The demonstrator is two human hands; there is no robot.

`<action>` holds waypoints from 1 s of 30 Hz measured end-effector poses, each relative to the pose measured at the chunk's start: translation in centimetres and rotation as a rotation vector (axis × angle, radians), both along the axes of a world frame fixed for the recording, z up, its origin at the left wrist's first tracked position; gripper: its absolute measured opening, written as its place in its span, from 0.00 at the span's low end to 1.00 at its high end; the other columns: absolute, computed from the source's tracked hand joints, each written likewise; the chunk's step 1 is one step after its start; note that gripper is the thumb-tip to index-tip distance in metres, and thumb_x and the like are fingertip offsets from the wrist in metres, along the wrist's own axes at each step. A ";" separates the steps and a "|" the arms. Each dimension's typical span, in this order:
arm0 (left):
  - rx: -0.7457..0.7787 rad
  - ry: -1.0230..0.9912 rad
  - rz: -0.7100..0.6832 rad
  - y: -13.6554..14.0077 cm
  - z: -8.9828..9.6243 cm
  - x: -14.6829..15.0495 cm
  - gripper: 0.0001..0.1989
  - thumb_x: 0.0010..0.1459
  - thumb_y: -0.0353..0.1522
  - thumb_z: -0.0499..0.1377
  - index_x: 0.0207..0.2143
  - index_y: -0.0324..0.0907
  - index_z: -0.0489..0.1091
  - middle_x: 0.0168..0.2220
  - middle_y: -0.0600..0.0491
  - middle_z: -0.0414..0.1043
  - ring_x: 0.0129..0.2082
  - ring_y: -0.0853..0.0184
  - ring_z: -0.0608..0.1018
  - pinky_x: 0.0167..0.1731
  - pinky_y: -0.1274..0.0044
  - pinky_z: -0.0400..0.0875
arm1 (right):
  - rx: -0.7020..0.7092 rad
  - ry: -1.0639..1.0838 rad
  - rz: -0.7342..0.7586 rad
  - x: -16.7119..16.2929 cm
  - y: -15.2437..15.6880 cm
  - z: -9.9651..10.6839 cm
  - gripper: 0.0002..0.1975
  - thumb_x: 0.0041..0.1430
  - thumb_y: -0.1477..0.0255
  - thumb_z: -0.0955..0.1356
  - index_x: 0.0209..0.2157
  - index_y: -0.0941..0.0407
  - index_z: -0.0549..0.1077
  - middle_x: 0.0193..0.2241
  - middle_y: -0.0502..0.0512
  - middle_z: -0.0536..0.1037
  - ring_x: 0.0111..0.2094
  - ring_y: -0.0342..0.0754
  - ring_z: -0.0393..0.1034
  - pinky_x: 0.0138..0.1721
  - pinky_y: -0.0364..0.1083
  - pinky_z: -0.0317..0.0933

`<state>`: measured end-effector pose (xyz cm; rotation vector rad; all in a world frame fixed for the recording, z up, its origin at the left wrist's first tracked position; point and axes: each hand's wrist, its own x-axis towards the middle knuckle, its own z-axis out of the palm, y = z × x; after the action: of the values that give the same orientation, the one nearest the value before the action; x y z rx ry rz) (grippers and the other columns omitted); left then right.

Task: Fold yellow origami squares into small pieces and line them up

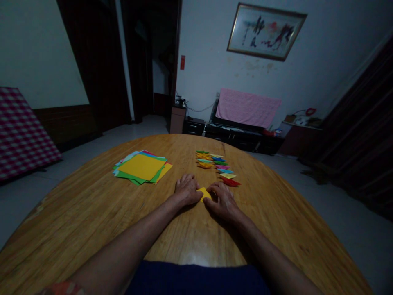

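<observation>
A small piece of yellow folded paper (204, 194) lies on the wooden table between my two hands. My left hand (188, 190) rests on the tabletop with its thumb on the paper's left edge and its fingers bent. From the right, my right hand (223, 200) grips the paper between thumb and curled fingers. Parts of the paper are hidden under the fingertips. Just beyond my right hand lies a red folded paper boat (230, 182), the nearest of two rows of small folded paper boats in several colours, including an orange boat (205, 165).
To the left on the round wooden table (101, 221) is a loose stack of coloured square paper (143, 166), yellow on top. Past the table's far edge stand a low black cabinet (239, 141) and a pink cloth (247, 107). A checkered cloth (24, 135) hangs at the far left.
</observation>
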<state>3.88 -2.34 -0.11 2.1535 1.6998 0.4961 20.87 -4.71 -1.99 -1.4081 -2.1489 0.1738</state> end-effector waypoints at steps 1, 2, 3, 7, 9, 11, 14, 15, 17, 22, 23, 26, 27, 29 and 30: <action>-0.004 -0.001 0.006 0.0 0.0 0.1 0.12 0.47 0.35 0.58 0.35 0.42 0.73 0.55 0.45 0.64 0.57 0.54 0.63 0.55 0.65 0.57 | -0.002 0.007 0.012 0.1 0.0 0.0 0.11 0.50 0.66 0.69 0.36 0.55 0.72 0.38 0.54 0.71 0.41 0.50 0.63 0.41 0.48 0.56; -0.006 -0.004 0.009 -0.1 0.0 0.2 0.11 0.47 0.35 0.58 0.35 0.42 0.73 0.56 0.45 0.63 0.58 0.54 0.62 0.55 0.65 0.57 | -0.001 0.014 0.017 0.2 0.1 -0.1 0.11 0.50 0.67 0.69 0.36 0.55 0.72 0.39 0.55 0.71 0.41 0.50 0.63 0.42 0.48 0.56; -0.006 -0.007 0.010 -0.1 -0.1 0.2 0.11 0.48 0.35 0.58 0.35 0.42 0.73 0.57 0.45 0.62 0.59 0.54 0.61 0.56 0.65 0.56 | 0.001 0.020 0.017 0.2 0.1 -0.2 0.11 0.50 0.67 0.69 0.36 0.55 0.72 0.39 0.55 0.71 0.41 0.50 0.63 0.42 0.48 0.56; -0.007 -0.025 0.013 -0.1 -0.1 0.1 0.09 0.47 0.33 0.58 0.33 0.42 0.73 0.58 0.46 0.62 0.60 0.55 0.60 0.57 0.65 0.54 | 0.008 0.043 0.018 0.3 0.2 -0.6 0.12 0.50 0.68 0.69 0.38 0.56 0.71 0.43 0.57 0.72 0.44 0.51 0.64 0.45 0.50 0.56; -0.003 -0.050 0.019 -0.1 0.0 0.1 0.08 0.47 0.31 0.58 0.31 0.42 0.73 0.57 0.46 0.64 0.59 0.56 0.62 0.57 0.66 0.55 | 0.021 0.051 0.008 0.2 0.1 -0.7 0.12 0.50 0.68 0.69 0.38 0.56 0.71 0.44 0.57 0.72 0.44 0.51 0.64 0.45 0.50 0.55; 0.002 -0.088 0.032 -0.1 0.2 0.1 0.06 0.46 0.29 0.58 0.30 0.42 0.73 0.55 0.47 0.66 0.57 0.57 0.64 0.56 0.67 0.56 | 0.029 0.044 -0.007 0.1 0.0 -0.6 0.13 0.49 0.67 0.68 0.38 0.56 0.70 0.42 0.57 0.72 0.43 0.51 0.64 0.44 0.50 0.55; -0.008 -0.143 0.038 -0.2 0.8 0.3 0.05 0.46 0.28 0.58 0.28 0.42 0.72 0.49 0.48 0.72 0.52 0.59 0.69 0.52 0.70 0.60 | 0.028 0.033 -0.029 -0.2 -0.2 -0.3 0.11 0.49 0.67 0.67 0.35 0.55 0.69 0.37 0.55 0.73 0.38 0.50 0.64 0.41 0.49 0.56; -0.014 -0.156 0.036 -0.2 1.0 0.3 0.05 0.46 0.27 0.58 0.27 0.42 0.72 0.45 0.48 0.73 0.50 0.60 0.71 0.50 0.71 0.62 | 0.026 0.048 -0.031 -0.3 -0.2 -0.2 0.09 0.48 0.68 0.67 0.33 0.55 0.69 0.35 0.55 0.73 0.38 0.50 0.64 0.40 0.48 0.56; -0.021 -0.195 0.023 -0.2 1.4 0.2 0.04 0.47 0.27 0.57 0.26 0.41 0.71 0.39 0.49 0.75 0.44 0.61 0.73 0.45 0.73 0.65 | 0.013 0.106 -0.034 -0.5 -0.1 0.1 0.05 0.48 0.69 0.66 0.28 0.55 0.68 0.32 0.54 0.73 0.36 0.49 0.65 0.38 0.47 0.57; 0.023 -0.473 0.098 0.6 2.4 -1.2 0.08 0.50 0.34 0.58 0.33 0.41 0.73 0.31 0.52 0.74 0.34 0.65 0.74 0.35 0.76 0.67 | -0.042 0.357 -0.095 -0.9 0.1 0.5 0.08 0.53 0.65 0.64 0.26 0.54 0.66 0.21 0.49 0.70 0.24 0.45 0.65 0.28 0.43 0.58; 0.048 -0.535 0.118 0.8 2.6 -1.5 0.09 0.51 0.35 0.58 0.33 0.41 0.72 0.32 0.52 0.74 0.35 0.65 0.74 0.36 0.76 0.67 | -0.034 0.405 -0.099 -0.9 0.1 0.6 0.09 0.54 0.64 0.64 0.26 0.54 0.66 0.22 0.49 0.70 0.24 0.45 0.65 0.27 0.43 0.58; 0.011 -0.722 0.122 0.9 2.8 -2.0 0.12 0.52 0.38 0.58 0.36 0.41 0.72 0.35 0.51 0.74 0.36 0.66 0.74 0.35 0.77 0.67 | -0.008 0.514 -0.098 -1.0 0.1 0.9 0.10 0.55 0.62 0.65 0.28 0.55 0.66 0.24 0.50 0.71 0.25 0.45 0.68 0.28 0.43 0.61; -0.050 -0.798 0.109 0.9 2.8 -1.9 0.13 0.51 0.38 0.59 0.37 0.40 0.71 0.35 0.51 0.74 0.34 0.67 0.74 0.33 0.78 0.67 | -0.013 0.549 -0.101 -1.0 0.1 1.0 0.10 0.55 0.62 0.65 0.29 0.55 0.66 0.25 0.50 0.72 0.25 0.45 0.69 0.28 0.43 0.62; -0.196 -0.965 0.070 0.7 2.5 -1.7 0.14 0.49 0.37 0.60 0.38 0.39 0.70 0.31 0.52 0.73 0.28 0.70 0.73 0.28 0.79 0.65 | -0.032 0.599 -0.114 -1.1 0.0 1.1 0.10 0.55 0.62 0.65 0.29 0.55 0.66 0.25 0.50 0.72 0.24 0.45 0.69 0.27 0.43 0.63; -0.258 -1.047 0.047 0.7 2.4 -1.5 0.14 0.47 0.35 0.61 0.37 0.39 0.69 0.28 0.54 0.72 0.24 0.72 0.72 0.25 0.80 0.63 | -0.038 0.611 -0.122 -1.1 -0.1 1.2 0.10 0.55 0.62 0.65 0.29 0.55 0.66 0.25 0.50 0.72 0.24 0.45 0.69 0.26 0.43 0.63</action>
<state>2.36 -1.63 2.29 1.2597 1.1072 1.0926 19.76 -4.78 -0.79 -1.2903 -1.5614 0.5264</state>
